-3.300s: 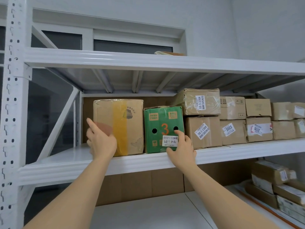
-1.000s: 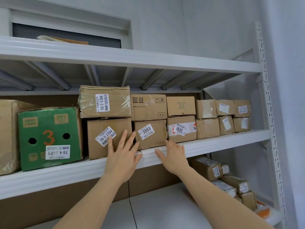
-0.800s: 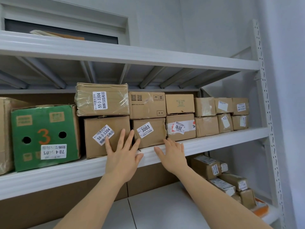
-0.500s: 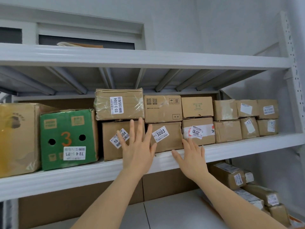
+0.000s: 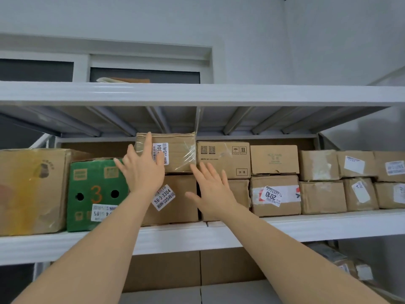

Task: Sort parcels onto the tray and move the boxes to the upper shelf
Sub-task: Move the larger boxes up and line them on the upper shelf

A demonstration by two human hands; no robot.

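Cardboard boxes fill the middle shelf (image 5: 306, 224) in two stacked rows. My left hand (image 5: 142, 172) is raised with fingers spread, lying over the left front of the upper taped box labelled 3304 (image 5: 179, 152). My right hand (image 5: 210, 189) is open, fingers straight, in front of the seam between the lower 56-3-3304 box (image 5: 175, 200) and its right neighbour; its fingertips reach the upper box's lower right corner. Whether either hand touches a box is unclear. The upper shelf (image 5: 219, 95) runs above, with a flat brown parcel (image 5: 125, 80) on it.
A green box marked 3 (image 5: 96, 194) and a large brown box with yellow tape (image 5: 30, 191) stand at the left. More labelled boxes, one marked 2010 (image 5: 276, 196), line the right. Parcels (image 5: 341, 262) lie on the lower shelf at the right.
Both hands rose from the lower row of boxes to the upper taped box; the left hand now covers its left side. The view tilted upward.
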